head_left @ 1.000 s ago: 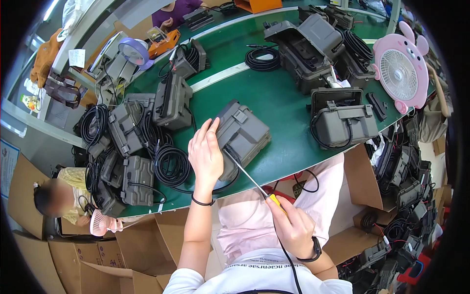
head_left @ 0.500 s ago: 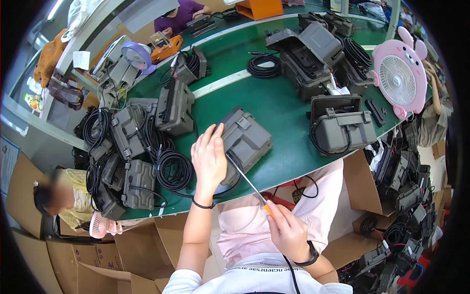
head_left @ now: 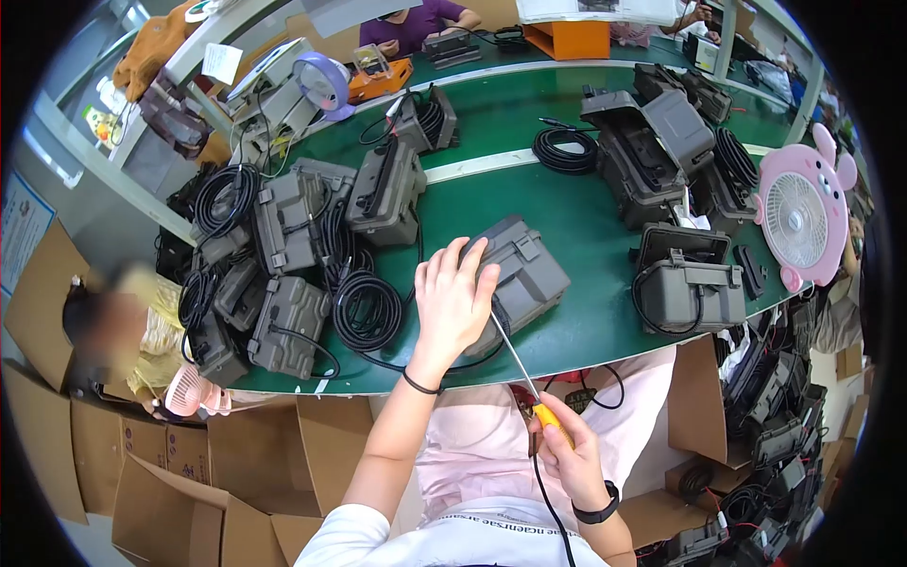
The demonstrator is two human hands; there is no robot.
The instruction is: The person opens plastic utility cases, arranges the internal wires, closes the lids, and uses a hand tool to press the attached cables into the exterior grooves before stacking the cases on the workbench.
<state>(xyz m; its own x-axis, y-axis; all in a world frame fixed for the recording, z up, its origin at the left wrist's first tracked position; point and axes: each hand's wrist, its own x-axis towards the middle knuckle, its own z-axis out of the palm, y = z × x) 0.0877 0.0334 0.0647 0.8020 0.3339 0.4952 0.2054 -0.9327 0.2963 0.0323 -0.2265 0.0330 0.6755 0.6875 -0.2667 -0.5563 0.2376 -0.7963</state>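
A grey plastic case (head_left: 525,270) lies on the green table (head_left: 472,203) in front of me. My left hand (head_left: 454,298) rests on the case's left part, fingers spread. My right hand (head_left: 573,452) is wrapped round the yellow handle of a screwdriver (head_left: 553,425). Its long metal shaft points up and left to the near left side of the case, where a black cable runs. The exact spot of the tip is hard to make out. A coiled black cable (head_left: 367,312) lies left of my left hand.
More grey cases (head_left: 386,194) with cables crowd the left. Open cases (head_left: 690,283) and a pink fan (head_left: 803,215) stand at the right. Cardboard boxes (head_left: 255,454) are below left. One person (head_left: 142,326) is at the left, another (head_left: 416,28) across the table.
The view has shifted, so the table's contents appear further right. My left hand's fingers are more spread on the case. The yellow handle shows more clearly in my right hand.
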